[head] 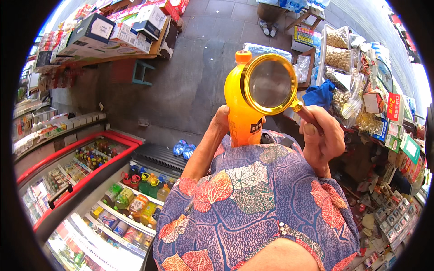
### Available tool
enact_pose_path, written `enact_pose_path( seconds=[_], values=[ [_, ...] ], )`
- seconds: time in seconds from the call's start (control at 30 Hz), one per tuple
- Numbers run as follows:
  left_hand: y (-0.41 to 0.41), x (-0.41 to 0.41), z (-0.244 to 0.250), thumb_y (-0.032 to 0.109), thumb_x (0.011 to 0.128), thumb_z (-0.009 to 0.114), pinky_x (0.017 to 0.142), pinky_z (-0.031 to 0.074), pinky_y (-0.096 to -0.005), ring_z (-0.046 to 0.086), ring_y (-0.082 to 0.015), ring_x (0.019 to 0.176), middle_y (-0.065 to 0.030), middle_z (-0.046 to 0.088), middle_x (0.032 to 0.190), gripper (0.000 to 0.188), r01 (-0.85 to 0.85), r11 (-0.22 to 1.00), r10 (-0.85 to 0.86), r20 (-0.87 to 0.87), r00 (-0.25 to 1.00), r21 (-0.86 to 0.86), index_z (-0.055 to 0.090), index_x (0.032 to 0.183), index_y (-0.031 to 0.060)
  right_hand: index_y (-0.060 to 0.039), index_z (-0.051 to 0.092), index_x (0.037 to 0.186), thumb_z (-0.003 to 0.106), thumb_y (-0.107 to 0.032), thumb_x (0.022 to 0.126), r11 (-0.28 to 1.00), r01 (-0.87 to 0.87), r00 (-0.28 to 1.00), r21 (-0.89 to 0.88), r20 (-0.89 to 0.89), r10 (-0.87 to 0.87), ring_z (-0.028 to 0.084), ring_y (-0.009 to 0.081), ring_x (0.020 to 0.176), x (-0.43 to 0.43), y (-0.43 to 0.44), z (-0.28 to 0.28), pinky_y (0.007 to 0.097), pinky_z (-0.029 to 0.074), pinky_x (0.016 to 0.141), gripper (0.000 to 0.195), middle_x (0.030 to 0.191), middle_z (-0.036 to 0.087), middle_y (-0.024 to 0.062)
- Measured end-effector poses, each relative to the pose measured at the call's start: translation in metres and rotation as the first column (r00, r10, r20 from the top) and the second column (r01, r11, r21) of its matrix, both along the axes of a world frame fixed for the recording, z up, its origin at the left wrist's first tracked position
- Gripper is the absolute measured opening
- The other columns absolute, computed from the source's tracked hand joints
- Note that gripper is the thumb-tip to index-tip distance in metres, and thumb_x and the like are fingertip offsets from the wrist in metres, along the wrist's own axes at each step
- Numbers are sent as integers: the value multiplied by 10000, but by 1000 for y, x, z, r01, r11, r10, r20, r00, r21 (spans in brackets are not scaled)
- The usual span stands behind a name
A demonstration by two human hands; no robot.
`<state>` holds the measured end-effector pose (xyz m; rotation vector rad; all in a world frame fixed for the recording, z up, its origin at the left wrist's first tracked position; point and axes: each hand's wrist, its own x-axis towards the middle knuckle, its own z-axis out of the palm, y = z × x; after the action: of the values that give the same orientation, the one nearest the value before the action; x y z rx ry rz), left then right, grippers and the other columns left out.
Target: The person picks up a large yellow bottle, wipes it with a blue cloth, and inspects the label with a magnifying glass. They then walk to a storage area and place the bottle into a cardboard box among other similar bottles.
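Observation:
My left hand is wrapped around a plastic bottle of orange drink with an orange cap, held upright before my chest. Its fingers are mostly hidden behind the bottle. A magnifying glass with a gold-coloured rim and a brown handle is in my right hand, which grips the handle. From my view the lens overlaps the upper right side of the bottle; whether the two touch, I cannot tell. Through the lens I see a blurred grey patch.
At lower left, a glass-door drinks cooler stands beside a red-framed one. Cartons are stacked on a table at upper left. Bags of dried goods fill a tray on the right. Wrapped bottles stand ahead, and someone's feet show beyond.

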<state>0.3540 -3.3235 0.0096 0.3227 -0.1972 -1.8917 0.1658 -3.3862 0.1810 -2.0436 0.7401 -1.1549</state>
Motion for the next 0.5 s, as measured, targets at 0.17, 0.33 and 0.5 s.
enact_pose_path(
  seconds=[0.17, 0.33, 0.5],
  values=[
    [-5, 4, 10, 591, 707, 656, 869, 496, -431, 611, -335, 970, -213, 570, 1095, 833, 10, 991, -10, 5, 1000, -135, 477, 1266, 1, 85, 583, 1021, 474, -146, 982, 569, -380, 875, 729, 482, -33, 414, 73, 489, 0, -11, -21, 217, 345, 449, 259, 596, 460, -2],
    [-4, 7, 13, 602, 718, 578, 752, 533, -439, 617, -336, 847, -211, 585, 976, 736, -71, 975, 88, 72, 994, -211, 516, 1157, 14, 60, 604, 974, 511, -220, 980, 397, -378, 827, 836, 498, -261, 391, 80, 466, -14, -5, -61, 218, 326, 444, 295, 539, 377, -32],
    [-6, 9, 16, 628, 674, 606, 751, 536, -423, 620, -333, 854, -209, 585, 978, 796, 13, 995, -3, 105, 994, -98, 504, 1157, 4, 54, 613, 1021, 546, -176, 967, 710, 50, 919, 702, 246, -308, 419, 50, 499, -13, 14, -47, 200, 318, 462, 246, 590, 456, -29]
  ],
)
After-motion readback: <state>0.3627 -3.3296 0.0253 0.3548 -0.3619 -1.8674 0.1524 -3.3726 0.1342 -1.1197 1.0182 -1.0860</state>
